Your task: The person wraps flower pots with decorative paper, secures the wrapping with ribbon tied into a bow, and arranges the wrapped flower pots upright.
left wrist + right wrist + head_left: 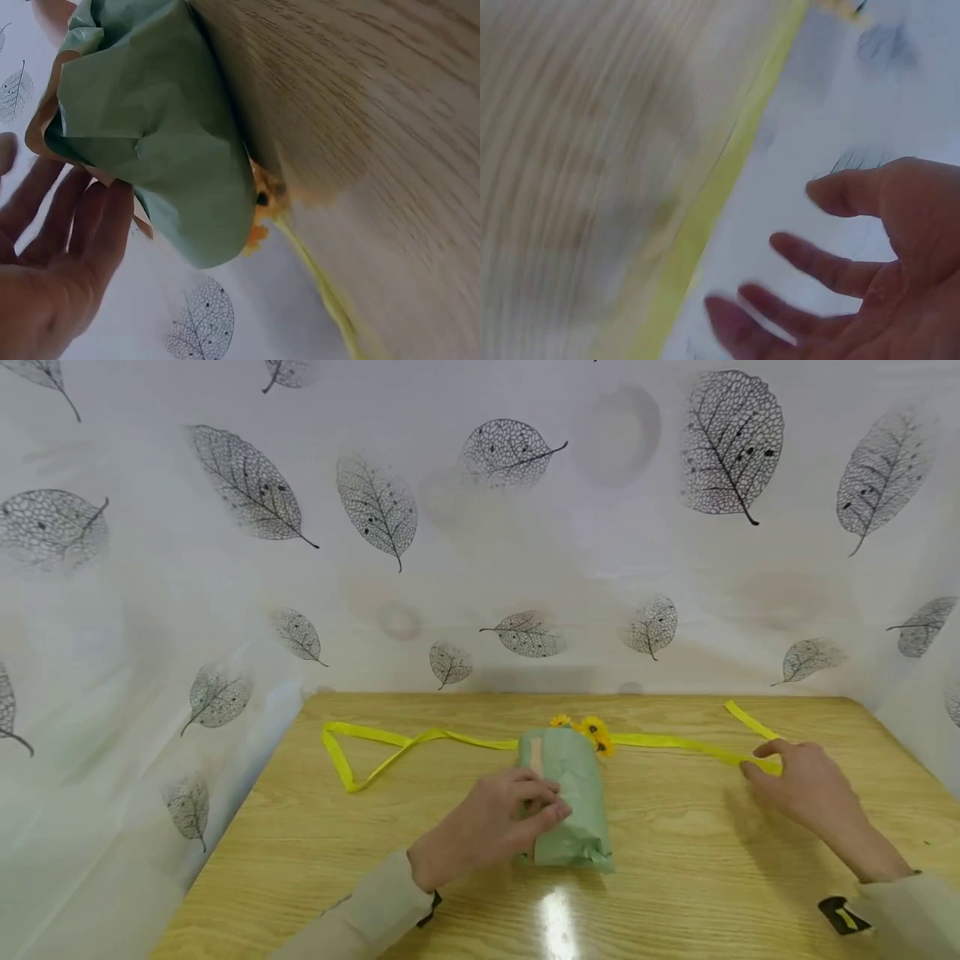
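Note:
A green paper-wrapped package [581,793] lies on the table, a tan strip [536,756] along its left side. My left hand [498,818] is over that side; in the left wrist view its fingertips [120,199] meet the tan edge of the paper, the thumb apart from them. Yellow flowers [592,727] show at the package's far end. A yellow ribbon [660,741] runs out from both sides of it. My right hand [813,789] is at the ribbon's right part, fingers spread beside the ribbon [705,217] in the right wrist view, with nothing between them.
The wooden table [675,893] ends at the back against a pale curtain [480,552] printed with dark leaves. On the left the ribbon lies in a loose bent loop [341,760]. Its other end [746,718] slants toward the table's far edge.

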Motion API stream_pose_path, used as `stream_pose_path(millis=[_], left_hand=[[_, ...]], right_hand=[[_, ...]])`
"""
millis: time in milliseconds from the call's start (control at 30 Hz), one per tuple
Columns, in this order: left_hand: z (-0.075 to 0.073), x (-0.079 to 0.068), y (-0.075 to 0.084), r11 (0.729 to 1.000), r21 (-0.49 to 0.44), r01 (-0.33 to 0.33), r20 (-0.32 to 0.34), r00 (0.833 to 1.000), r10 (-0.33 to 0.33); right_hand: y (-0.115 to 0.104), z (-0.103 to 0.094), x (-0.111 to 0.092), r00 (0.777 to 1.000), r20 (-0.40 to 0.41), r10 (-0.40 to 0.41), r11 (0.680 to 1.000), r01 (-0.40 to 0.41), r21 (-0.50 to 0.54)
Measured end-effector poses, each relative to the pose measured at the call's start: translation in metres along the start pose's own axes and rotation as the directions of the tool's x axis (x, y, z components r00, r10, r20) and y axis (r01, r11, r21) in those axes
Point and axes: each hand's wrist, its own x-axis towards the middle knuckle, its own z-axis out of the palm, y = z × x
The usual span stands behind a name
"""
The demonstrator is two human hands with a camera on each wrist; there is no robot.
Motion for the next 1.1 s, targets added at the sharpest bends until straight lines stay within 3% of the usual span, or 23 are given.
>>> stream_pose_path(millis=[67,100,133,200,300,367,500,600,700,800,933,1100], left_hand=[[0.003,0.000,-0.001,0.996,-0.065,0.059,-0.042,0.997,-0.062],[0.004,0.000,0.000,0.992,-0.092,0.089,-0.063,0.993,-0.095],[0.005,0.000,-0.001,0.986,-0.117,0.119,-0.084,0.988,-0.129],[0.008,0.000,0.000,0.966,-0.169,0.194,-0.118,0.969,-0.216],[0.012,0.003,0.001,0.920,-0.215,0.328,-0.153,0.919,-0.363],[0.013,0.006,-0.001,0.877,-0.214,0.430,-0.143,0.875,-0.464],[0.012,0.007,-0.006,0.774,-0.163,0.611,-0.032,0.781,-0.623],[0.009,0.003,-0.012,0.713,-0.204,0.670,0.119,0.740,-0.662],[0.005,0.001,-0.016,0.656,-0.312,0.688,0.257,0.725,-0.639],[0.003,0.001,-0.018,0.574,-0.435,0.694,0.333,0.716,-0.613],[0.001,0.000,-0.019,0.485,-0.523,0.701,0.343,0.694,-0.633],[0.002,-0.003,-0.025,0.426,-0.538,0.728,0.357,0.654,-0.667]], right_hand=[[-0.030,0.010,-0.007,0.997,0.073,-0.022,0.989,0.011,0.151],[-0.045,0.015,-0.010,0.991,0.127,-0.044,0.968,0.011,0.251],[-0.060,0.020,-0.014,0.980,0.191,-0.061,0.936,-0.010,0.351],[-0.087,0.031,-0.020,0.949,0.301,-0.094,0.843,-0.085,0.531],[-0.115,0.047,-0.026,0.907,0.389,-0.163,0.703,-0.170,0.691],[-0.128,0.055,-0.028,0.898,0.403,-0.175,0.662,-0.196,0.723],[-0.142,0.065,-0.029,0.895,0.420,-0.148,0.648,-0.233,0.725],[-0.146,0.069,-0.029,0.887,0.445,-0.126,0.645,-0.267,0.716],[-0.148,0.071,-0.028,0.872,0.472,-0.127,0.638,-0.292,0.712],[-0.148,0.071,-0.028,0.862,0.483,-0.155,0.627,-0.293,0.722],[-0.149,0.070,-0.028,0.852,0.496,-0.170,0.603,-0.308,0.736],[-0.150,0.071,-0.027,0.844,0.508,-0.172,0.576,-0.332,0.747]])
